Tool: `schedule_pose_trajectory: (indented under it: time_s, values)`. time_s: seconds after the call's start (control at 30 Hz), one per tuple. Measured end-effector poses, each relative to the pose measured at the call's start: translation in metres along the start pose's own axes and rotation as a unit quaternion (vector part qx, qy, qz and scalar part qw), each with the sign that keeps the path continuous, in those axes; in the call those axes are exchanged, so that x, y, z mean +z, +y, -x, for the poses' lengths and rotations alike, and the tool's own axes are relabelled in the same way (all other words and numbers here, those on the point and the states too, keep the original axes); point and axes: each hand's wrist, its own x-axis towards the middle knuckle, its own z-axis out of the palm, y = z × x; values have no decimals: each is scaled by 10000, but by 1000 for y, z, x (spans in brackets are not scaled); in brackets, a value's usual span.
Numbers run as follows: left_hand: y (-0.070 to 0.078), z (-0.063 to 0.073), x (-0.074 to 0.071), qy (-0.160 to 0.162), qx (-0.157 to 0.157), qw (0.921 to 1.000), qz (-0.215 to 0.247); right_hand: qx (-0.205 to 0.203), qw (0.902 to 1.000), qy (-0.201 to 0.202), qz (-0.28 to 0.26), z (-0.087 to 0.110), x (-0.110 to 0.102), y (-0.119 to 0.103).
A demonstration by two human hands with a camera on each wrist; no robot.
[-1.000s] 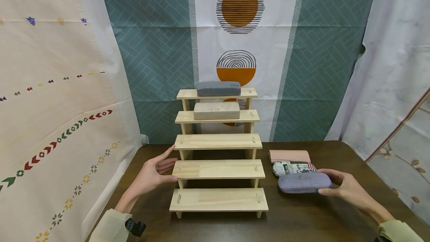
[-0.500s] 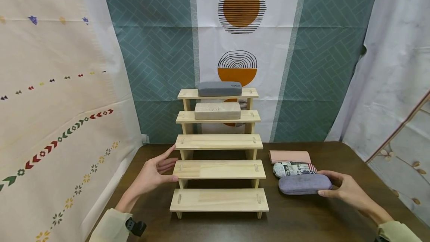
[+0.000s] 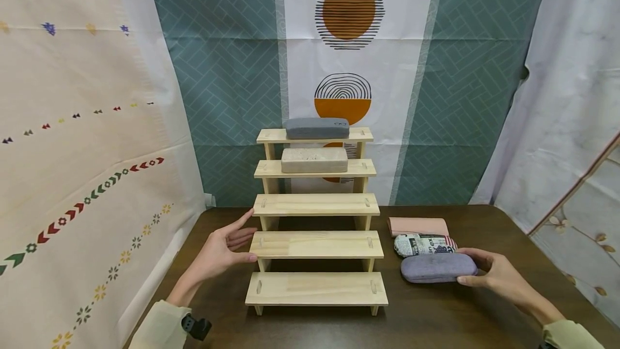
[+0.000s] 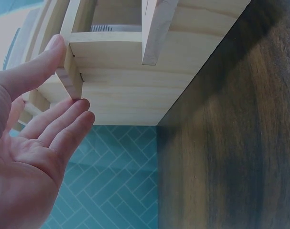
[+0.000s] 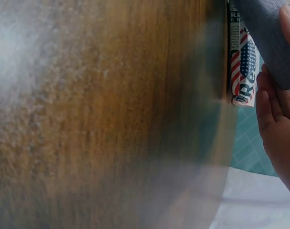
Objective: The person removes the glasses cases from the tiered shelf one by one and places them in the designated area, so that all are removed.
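My right hand (image 3: 501, 279) pinches the right end of a purple-grey glasses case (image 3: 436, 268), thumb in front and fingers behind. In the right wrist view the case (image 5: 273, 43) tilts over a newsprint-patterned case (image 5: 242, 71) with stars and stripes. On the left, my left hand (image 3: 218, 252) rests its straight fingers and thumb against the left end of a five-tier wooden display stand (image 3: 317, 287). Seen from the left wrist, the thumb (image 4: 54, 47) touches one side of a step's end and the fingertips (image 4: 82, 105) its lower edge.
A blue-grey glasses case (image 3: 317, 128) lies on the top step, a beige one (image 3: 315, 160) on the step below. Behind the newsprint case (image 3: 421, 244) lies a pink case (image 3: 417, 225). Fabric hangings (image 3: 232, 85) enclose the dark wooden table (image 3: 426, 316) at the back and sides.
My right hand and the purple-grey case have come slightly nearer, away from the newsprint case. My left hand stays at the stand. The head view has shifted a little.
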Motion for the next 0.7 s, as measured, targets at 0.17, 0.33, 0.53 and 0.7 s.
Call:
schedule_pose_trajectory:
  time_s: [0.17,0.33,0.53,0.7]
  values:
    - [0,0,0,-16,-3,10000,14,13,10000,-42,-11,-1,1,0]
    - [0,0,0,-20,7,10000,9,61,9999,-99,42,-2,0,0]
    - [1,0,0,-2,-10,10000,-9,-42,9994,-138,319,-3,0,4]
    - [2,0,0,2,-17,10000,-27,-95,9984,-202,511,-4,0,9]
